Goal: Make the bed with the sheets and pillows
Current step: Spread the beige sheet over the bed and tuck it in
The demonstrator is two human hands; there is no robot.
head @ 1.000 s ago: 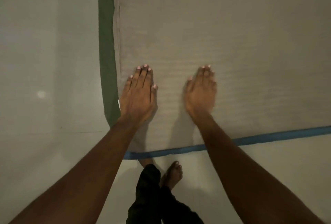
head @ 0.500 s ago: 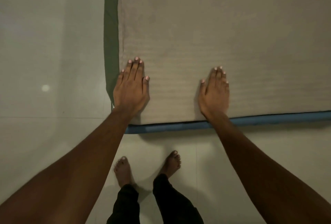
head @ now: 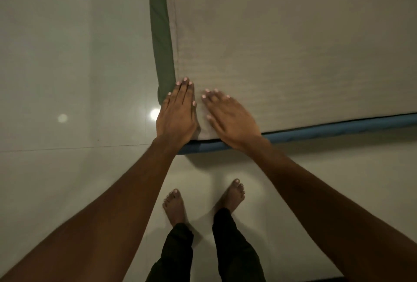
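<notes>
A beige sheet [head: 293, 44] lies flat over a low mattress with a green left side [head: 161, 40] and a blue near edge [head: 338, 129]. My left hand [head: 178, 112] lies flat, fingers straight, on the sheet's near left corner. Just to its right, my right hand [head: 230, 117] presses flat on the sheet, fingers pointing up and left, slightly blurred. The two hands are almost touching at the corner. No pillow is in view.
Pale glossy floor tiles [head: 67, 78] surround the mattress on the left and in front, with light spots reflected near the corner. My bare feet [head: 203, 200] stand on the floor just in front of the blue edge.
My right hand has slid left across the sheet until it is next to my left hand. The left hand has shifted down to the sheet's near left corner.
</notes>
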